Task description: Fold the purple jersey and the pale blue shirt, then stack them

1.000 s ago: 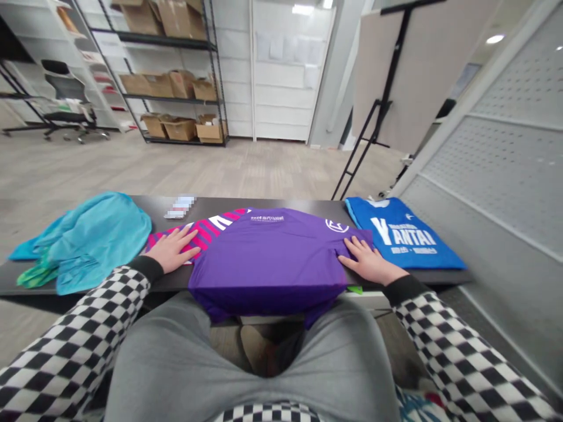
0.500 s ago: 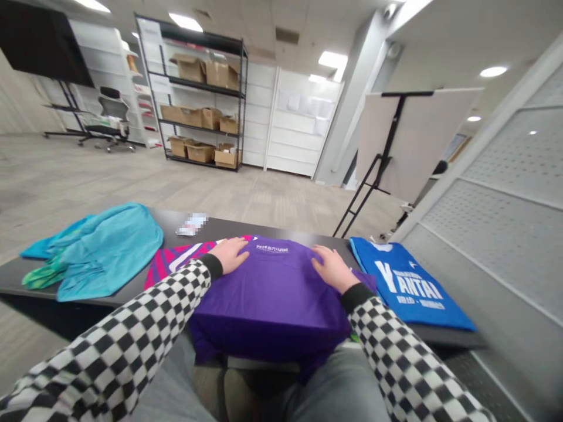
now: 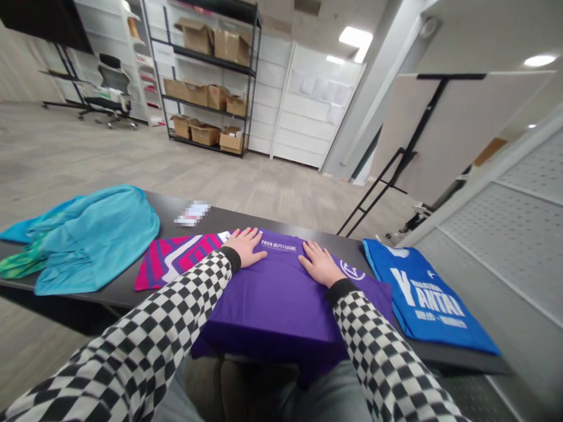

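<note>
Both arms wear long sleeves (image 3: 145,346) in a black-and-white checkerboard print; each ends in a plain black ribbed cuff (image 3: 229,258) (snug at the wrist); grey trousers (image 3: 334,398) below.

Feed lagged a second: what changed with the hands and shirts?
The left hand and right hand slid inward from the sleeves of the purple shirt to its far edge, flat, gripping nothing. It, the blue shirt and teal cloth stayed put.
</note>
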Motion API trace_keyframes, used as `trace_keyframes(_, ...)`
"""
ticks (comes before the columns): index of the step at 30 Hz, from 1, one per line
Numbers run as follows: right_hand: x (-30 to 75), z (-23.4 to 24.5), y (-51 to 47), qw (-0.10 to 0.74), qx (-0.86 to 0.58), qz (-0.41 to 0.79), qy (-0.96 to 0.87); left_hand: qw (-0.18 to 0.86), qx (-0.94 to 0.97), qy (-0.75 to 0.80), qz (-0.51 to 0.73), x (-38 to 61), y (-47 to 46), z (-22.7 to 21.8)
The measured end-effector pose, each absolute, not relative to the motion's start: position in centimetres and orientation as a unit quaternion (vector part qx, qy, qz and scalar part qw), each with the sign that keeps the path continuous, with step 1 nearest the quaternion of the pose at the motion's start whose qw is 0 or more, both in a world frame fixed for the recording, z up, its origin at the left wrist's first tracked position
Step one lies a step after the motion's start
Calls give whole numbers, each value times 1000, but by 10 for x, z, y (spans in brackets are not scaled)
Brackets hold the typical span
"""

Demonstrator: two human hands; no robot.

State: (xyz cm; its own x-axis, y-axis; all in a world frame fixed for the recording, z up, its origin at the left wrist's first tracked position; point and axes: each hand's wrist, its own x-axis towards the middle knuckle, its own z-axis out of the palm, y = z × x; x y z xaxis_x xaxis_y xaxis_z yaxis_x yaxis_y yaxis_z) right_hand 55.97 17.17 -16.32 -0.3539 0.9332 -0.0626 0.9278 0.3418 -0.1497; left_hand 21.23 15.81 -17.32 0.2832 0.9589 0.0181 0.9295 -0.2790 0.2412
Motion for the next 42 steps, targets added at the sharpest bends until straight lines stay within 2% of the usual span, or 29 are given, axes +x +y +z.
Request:
trace_keyframes(19, 556, -160, 174, 8, -569, 89, -817, 80, 796, 598, 57, 213, 160, -173)
trace_keyframes(25, 547, -142, 159, 55, -574, 45, -816, 8, 804, 592, 59, 219, 152, -157)
trace_keyframes(29, 547, -128, 140, 78, -557, 17, -827, 18, 780, 622, 69, 223, 138, -139)
trace_keyframes(32, 551, -131, 118, 89, -529, 23, -844, 24, 793, 601, 93, 223, 118, -144)
trace_keyframes(38, 556, -152, 89, 34, -531, 90, -842, 61, 811, 578, 58, 219, 88, -178)
trace_keyframes(42, 557, -154, 90, 16, -533, 95, -841, 71, 808, 582, 53, 218, 87, -177)
